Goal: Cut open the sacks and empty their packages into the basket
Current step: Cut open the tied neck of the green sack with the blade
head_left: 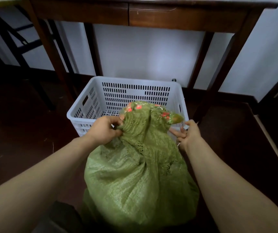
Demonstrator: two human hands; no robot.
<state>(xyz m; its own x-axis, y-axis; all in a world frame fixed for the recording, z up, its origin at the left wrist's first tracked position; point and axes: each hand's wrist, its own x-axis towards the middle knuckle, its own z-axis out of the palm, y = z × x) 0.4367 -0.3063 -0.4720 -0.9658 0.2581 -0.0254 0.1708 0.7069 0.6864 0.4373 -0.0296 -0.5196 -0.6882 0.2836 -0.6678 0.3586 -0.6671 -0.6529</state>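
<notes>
Dark wood frames it: a brown wooden table (151, 15) stands over the floor, where a bulging green woven sack (134, 179) leans with its mouth across the near rim of a white slotted plastic basket (77, 113); the left hand (103, 130) grips bunched fabric at the mouth's left side; the right hand (189, 133) pinches the right edge, fingers curled; a clear-wrapped package with red patches (135, 106) shows at the opening. Done well, I judge, the edges are drawn apart and the mouth tipped below the rim, so nothing spills onto the floor.
</notes>
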